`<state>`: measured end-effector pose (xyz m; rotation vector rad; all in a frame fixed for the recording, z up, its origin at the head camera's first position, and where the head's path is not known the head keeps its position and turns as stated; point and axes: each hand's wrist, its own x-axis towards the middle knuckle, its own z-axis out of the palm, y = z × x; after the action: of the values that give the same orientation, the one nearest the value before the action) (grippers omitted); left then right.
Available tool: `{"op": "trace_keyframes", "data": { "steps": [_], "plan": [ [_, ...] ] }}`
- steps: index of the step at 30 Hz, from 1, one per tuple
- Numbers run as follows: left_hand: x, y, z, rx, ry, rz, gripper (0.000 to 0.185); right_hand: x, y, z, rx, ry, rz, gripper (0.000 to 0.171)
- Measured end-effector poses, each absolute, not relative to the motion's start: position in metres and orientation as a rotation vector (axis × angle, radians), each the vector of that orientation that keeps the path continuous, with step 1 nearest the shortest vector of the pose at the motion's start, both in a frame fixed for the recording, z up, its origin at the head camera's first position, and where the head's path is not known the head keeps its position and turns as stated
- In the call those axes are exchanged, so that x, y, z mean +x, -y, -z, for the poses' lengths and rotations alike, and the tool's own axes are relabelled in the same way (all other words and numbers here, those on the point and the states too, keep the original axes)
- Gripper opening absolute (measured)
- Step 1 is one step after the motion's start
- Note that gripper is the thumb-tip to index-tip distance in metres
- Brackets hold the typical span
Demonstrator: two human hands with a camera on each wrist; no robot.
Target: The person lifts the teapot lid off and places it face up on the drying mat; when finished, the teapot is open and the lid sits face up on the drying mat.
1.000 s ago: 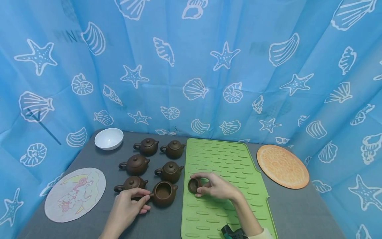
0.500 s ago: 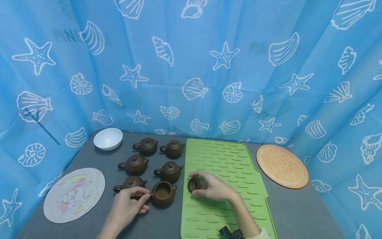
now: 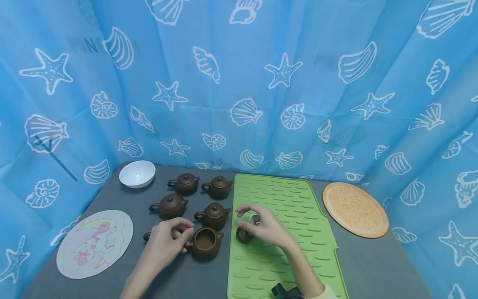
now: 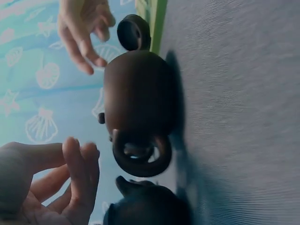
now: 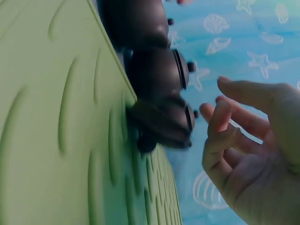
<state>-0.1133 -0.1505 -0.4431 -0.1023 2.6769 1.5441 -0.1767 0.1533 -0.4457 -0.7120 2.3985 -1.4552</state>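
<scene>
Head view: lid on green mat, three o'clock from the open pot. Right hand and left hand hold nothing, fingers loose. Putting the lid down seems nearly done; next needs gentle steadying.

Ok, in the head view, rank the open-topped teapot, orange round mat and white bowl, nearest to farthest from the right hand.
1. Open-topped teapot: left, beside the green mat.
2. Orange round mat: to the right.
3. White bowl: back left.
</scene>
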Motion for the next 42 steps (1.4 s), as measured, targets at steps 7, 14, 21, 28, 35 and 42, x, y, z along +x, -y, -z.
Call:
{"op": "trace_keyframes", "data": {
  "steps": [7,14,21,28,35,42],
  "plan": [
    [-0.136,0.148,0.433,0.094,-2.829,-1.424,0.010,-0.184,-0.120,0.444,-0.672,-2.363,1.558,0.025],
    [-0.165,0.156,0.429,0.243,-2.832,-1.345,0.010,-0.195,-0.090,0.445,-0.588,-2.408,1.602,0.023],
    [-0.190,0.170,0.437,0.353,-2.746,-1.240,0.010,-0.202,-0.077,0.451,-0.551,-2.455,1.554,0.020],
    [-0.199,0.176,0.443,0.380,-2.643,-1.252,0.013,-0.207,-0.074,0.456,-0.591,-2.532,1.516,0.016],
    [-0.204,0.181,0.449,0.367,-2.449,-1.374,0.015,-0.206,-0.073,0.457,-0.593,-2.515,1.533,0.013],
    [-0.206,0.182,0.451,0.343,-2.405,-1.413,0.015,-0.199,-0.081,0.450,-0.655,-2.539,1.580,0.013]
  ]
}}
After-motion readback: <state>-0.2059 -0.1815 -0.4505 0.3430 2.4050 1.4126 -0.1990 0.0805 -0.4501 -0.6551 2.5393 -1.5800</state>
